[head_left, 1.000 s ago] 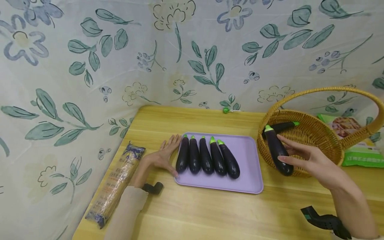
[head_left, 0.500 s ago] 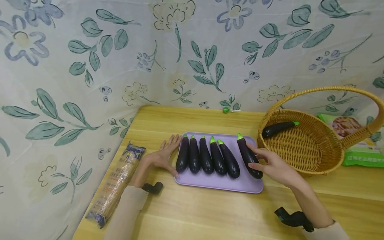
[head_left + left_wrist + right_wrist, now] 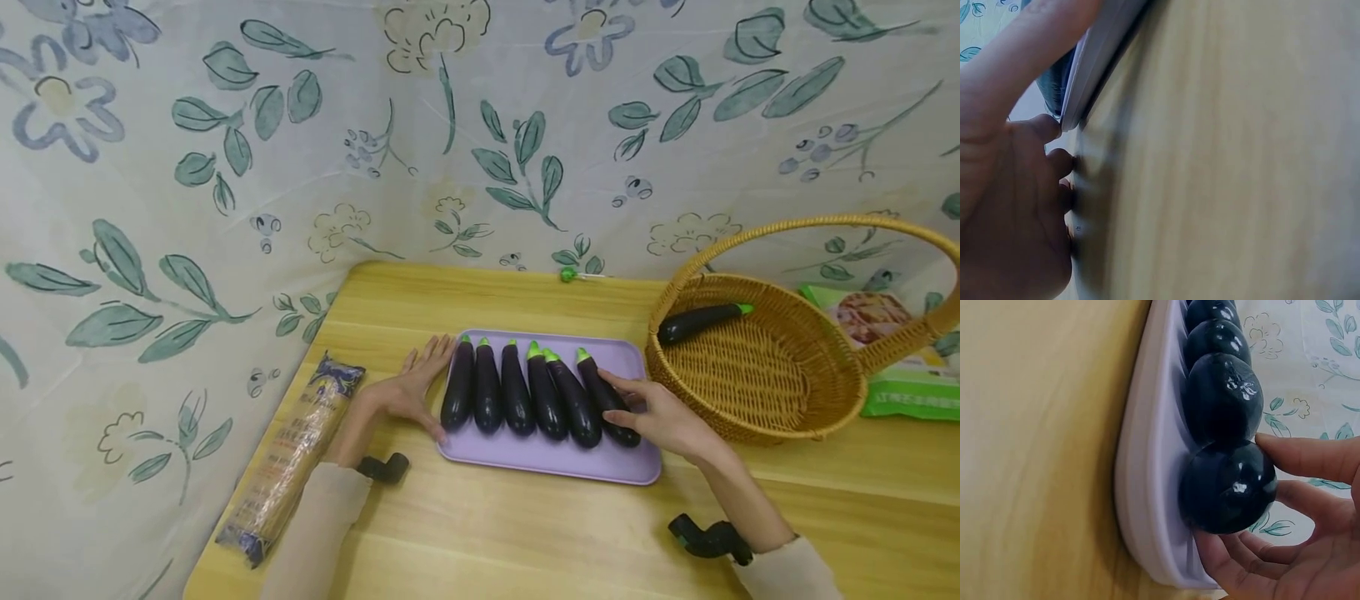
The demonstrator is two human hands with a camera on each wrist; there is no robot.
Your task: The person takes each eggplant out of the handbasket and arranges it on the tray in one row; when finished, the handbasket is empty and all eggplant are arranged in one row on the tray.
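A lilac tray (image 3: pixel 510 457) holds a row of dark purple eggplants (image 3: pixel 517 400) with green stem ends. My right hand (image 3: pixel 660 417) grips the rightmost eggplant (image 3: pixel 597 385) in the tray, thumb on one side and fingers on the other. Seen by the right wrist camera, that eggplant (image 3: pixel 1229 487) is end-on, touching its neighbour (image 3: pixel 1222 394), with fingers curled under it. My left hand (image 3: pixel 408 396) is spread at the tray's left edge, thumb near its front corner. The left wrist view has the thumb and fingers of this hand (image 3: pixel 1010 206) beside the tray wall (image 3: pixel 1094 65).
At right stands a wicker basket (image 3: pixel 750 400) with a tall handle and one eggplant (image 3: pixel 693 323) inside. Behind it lies a green-and-white packet (image 3: pixel 903 387). A clear packet of noodle-like sticks (image 3: pixel 292 458) lies at left. A green-headed stick (image 3: pixel 570 275) rests by the back edge.
My right hand has carried the eggplant left from over the basket into the tray, up against the row. The left hand has stayed at the tray's edge.
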